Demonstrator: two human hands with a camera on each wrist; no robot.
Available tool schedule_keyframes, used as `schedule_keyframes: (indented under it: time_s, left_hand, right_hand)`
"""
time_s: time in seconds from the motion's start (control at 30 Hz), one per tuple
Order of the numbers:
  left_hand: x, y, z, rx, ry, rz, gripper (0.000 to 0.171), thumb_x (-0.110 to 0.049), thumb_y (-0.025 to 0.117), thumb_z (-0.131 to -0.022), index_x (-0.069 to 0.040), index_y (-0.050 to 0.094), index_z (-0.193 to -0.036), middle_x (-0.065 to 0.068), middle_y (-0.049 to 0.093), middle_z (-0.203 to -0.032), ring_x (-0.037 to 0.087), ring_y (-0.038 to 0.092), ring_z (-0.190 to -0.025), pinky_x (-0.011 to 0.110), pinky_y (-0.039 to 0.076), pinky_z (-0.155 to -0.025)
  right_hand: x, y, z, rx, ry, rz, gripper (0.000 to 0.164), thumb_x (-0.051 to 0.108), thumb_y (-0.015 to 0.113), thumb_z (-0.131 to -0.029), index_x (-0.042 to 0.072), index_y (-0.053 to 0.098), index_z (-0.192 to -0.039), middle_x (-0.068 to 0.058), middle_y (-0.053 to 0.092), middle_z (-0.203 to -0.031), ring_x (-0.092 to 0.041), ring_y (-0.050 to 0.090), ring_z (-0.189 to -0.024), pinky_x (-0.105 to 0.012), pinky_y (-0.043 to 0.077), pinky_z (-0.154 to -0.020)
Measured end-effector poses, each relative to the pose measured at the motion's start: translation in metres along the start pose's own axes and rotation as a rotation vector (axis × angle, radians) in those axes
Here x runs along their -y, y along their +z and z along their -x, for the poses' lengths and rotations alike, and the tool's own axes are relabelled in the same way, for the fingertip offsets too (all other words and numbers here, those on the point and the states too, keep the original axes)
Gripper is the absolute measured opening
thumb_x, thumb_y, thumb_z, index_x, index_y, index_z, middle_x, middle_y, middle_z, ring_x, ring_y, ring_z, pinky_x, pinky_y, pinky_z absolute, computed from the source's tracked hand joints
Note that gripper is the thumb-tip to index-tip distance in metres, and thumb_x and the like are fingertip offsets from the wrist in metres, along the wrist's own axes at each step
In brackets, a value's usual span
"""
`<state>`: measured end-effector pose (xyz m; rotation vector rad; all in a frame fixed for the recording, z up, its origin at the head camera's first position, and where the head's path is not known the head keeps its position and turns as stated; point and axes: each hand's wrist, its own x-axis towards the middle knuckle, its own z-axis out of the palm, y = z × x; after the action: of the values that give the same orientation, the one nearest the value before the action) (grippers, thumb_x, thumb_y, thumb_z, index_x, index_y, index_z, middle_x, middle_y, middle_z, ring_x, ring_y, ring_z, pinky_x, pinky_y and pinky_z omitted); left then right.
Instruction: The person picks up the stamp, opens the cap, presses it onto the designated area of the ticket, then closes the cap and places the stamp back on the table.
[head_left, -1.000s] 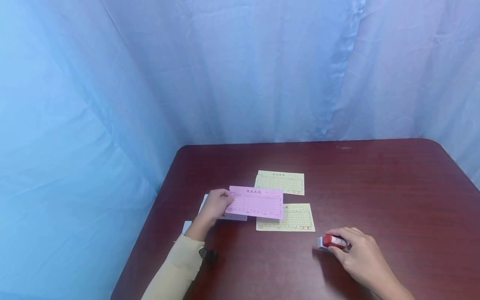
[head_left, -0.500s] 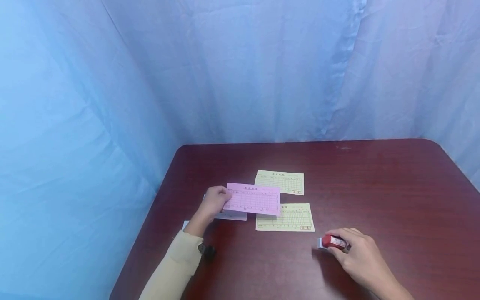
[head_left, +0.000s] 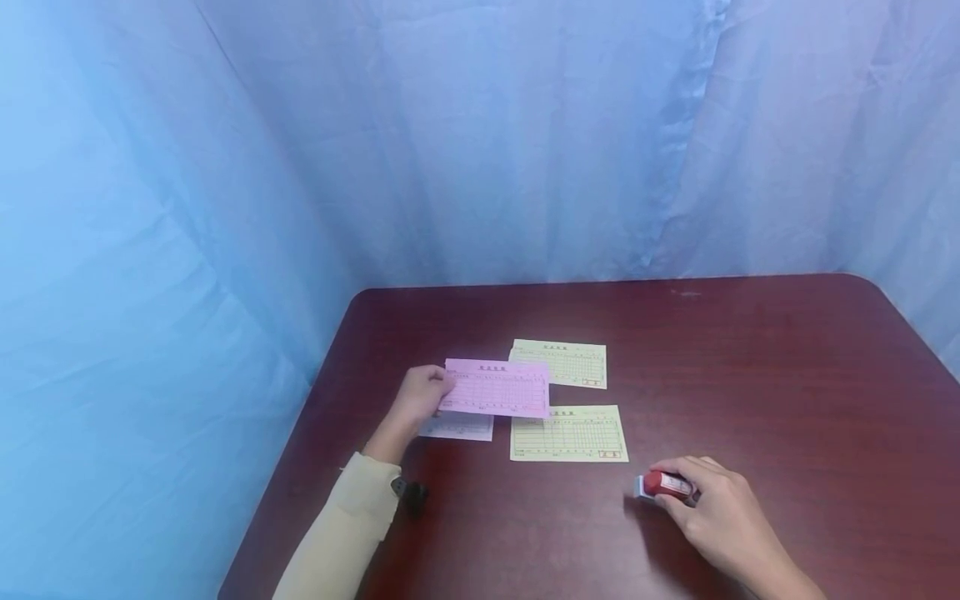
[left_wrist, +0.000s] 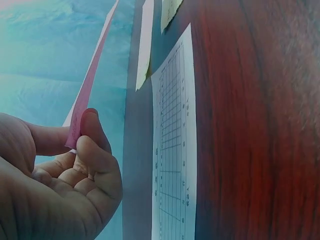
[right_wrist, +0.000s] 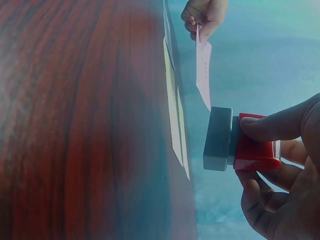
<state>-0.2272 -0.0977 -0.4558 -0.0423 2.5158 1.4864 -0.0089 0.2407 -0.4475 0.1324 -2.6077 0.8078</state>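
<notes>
My left hand [head_left: 420,393] pinches the left edge of a pink printed form [head_left: 495,388] between thumb and fingers. In the left wrist view the pink form [left_wrist: 95,75] is raised off the table, seen nearly edge-on. Beneath it lies a white form [head_left: 461,427], partly covered from above. Two yellow forms lie to the right, a far one [head_left: 573,364] and a near one [head_left: 570,437], each with a red mark at its lower right corner. My right hand [head_left: 720,508] grips a red stamp [right_wrist: 255,142] sideways above the table, its pale grey end pointing left.
The dark red wooden table [head_left: 787,375] has rounded far corners. Blue curtains [head_left: 525,150] hang behind it and along its left side. A small black device [head_left: 408,493] sits at the left cuff.
My left hand has drawn the pink form a little left and away from me, uncovering more of the near yellow form. The right hand and stamp stay practically still.
</notes>
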Motion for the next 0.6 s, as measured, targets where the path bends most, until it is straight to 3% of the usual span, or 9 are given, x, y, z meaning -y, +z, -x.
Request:
schedule_keyframes:
  time_s: [0.33, 0.6]
  left_hand:
    - [-0.004, -0.006, -0.010, -0.012, -0.020, -0.010, 0.017, -0.011, 0.058, -0.093, 0.000, 0.065, -0.103, 0.011, 0.060, -0.087, 0.019, 0.053, -0.062, 0.026, 0.044, -0.049]
    - [0.000, -0.014, -0.028, -0.045, -0.041, -0.021, 0.020, -0.014, 0.057, -0.094, -0.001, 0.065, -0.107, 0.011, 0.060, -0.087, 0.017, 0.052, -0.061, 0.026, 0.044, -0.050]
  right_hand:
    - [-0.001, -0.001, -0.001, -0.002, 0.004, 0.017, 0.040, 0.006, 0.086, -0.059, 0.022, 0.071, -0.092, 0.014, 0.064, -0.083, -0.005, 0.055, -0.074, -0.013, 0.038, -0.067]
    - [-0.002, -0.001, 0.000, 0.010, 0.021, 0.021, 0.040, 0.006, 0.086, -0.059, 0.023, 0.070, -0.092, 0.014, 0.063, -0.084, -0.005, 0.055, -0.074, -0.015, 0.039, -0.067]
